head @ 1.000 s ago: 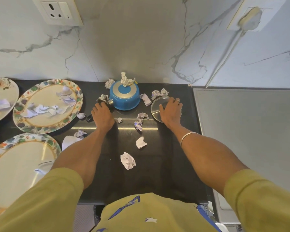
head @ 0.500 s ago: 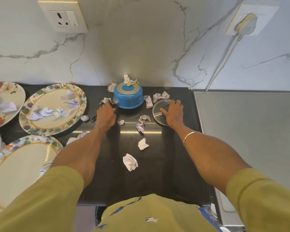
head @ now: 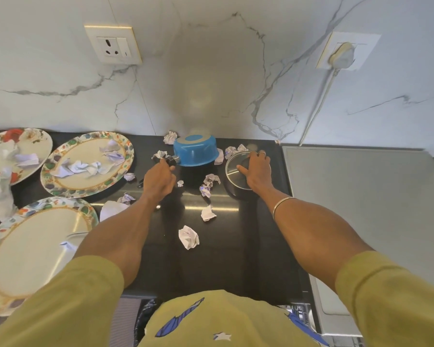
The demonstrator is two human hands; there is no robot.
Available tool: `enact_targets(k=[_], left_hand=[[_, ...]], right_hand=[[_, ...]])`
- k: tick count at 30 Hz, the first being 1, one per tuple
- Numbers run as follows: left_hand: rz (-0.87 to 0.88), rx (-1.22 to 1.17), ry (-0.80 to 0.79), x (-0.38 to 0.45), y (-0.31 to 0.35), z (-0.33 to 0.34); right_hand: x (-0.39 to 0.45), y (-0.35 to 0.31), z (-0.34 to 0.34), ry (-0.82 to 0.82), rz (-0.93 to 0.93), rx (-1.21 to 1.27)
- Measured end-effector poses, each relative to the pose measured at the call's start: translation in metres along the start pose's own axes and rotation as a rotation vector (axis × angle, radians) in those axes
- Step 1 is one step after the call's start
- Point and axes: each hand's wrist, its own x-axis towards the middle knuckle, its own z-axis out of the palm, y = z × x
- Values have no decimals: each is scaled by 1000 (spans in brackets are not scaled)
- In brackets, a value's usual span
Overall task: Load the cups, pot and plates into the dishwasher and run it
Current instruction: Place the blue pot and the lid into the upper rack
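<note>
Pot (head: 195,151), blue, sits upside down at the back of the black counter (head: 236,246), close to the marble wall (head: 211,71). Left hand (head: 159,180) is curled round the pot's black handle (head: 172,160), fingers closed on it. Right hand (head: 257,171) lies spread, fingers open, flat on the glass lid (head: 236,171), which rests on the counter just right of the pot; not gripping it as far as visible. Crumpled paper scraps (head: 189,237) lie scattered over the counter between and around the hands, some touching the pot's rim. Three floral-rimmed plates to the left: far plate (head: 85,181) holds paper wads, near plate (head: 35,249) mostly bare, another plate (head: 30,141) at the left edge also with paper. Grey appliance top (head: 361,209) lies right of the counter. Wall socket (head: 113,47) sits above left; a plug with white cord (head: 341,55) above right. Yellow-green sleeves (head: 60,309) on both arms, a bangle (head: 282,204) on the right wrist.
</note>
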Motion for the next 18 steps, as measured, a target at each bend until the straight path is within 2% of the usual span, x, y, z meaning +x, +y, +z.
enact_targets(k=[6, 18], left_hand=[[-17, -70, 51, -23, 7, -2], [212, -51, 54, -73, -4, -24]], right_hand=[[-24, 4, -16, 28, 2, 15], [-115, -17, -37, 103, 60, 20]])
